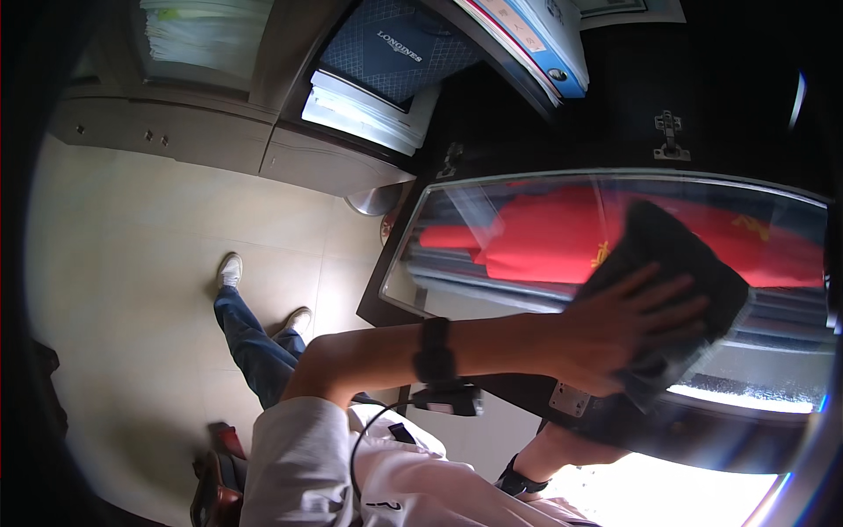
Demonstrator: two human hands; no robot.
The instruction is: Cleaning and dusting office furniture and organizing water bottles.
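Note:
My left hand (642, 323) lies with spread fingers on a dark cloth (714, 267), pressing it against the glass pane (461, 303) of a dark-framed cabinet door (500, 388). Both hand and cloth are blurred. Through the glass shows a red fabric (546, 244) with yellow characters, lying over dark layered things. Below the door's near edge is my right hand (579, 449); the frame hides its fingers, so its grip cannot be made out. A black band with a small device (448, 400) and a cable sits on my left wrist.
Metal hinges (670, 141) join the door to the dark cabinet. Above stand a blue ring binder (560, 76), a dark blue Longines box (369, 66) and stacked papers (362, 115). Lower cupboards (197, 135) run left along the tiled floor (132, 250). A brown chair part (220, 491) is behind.

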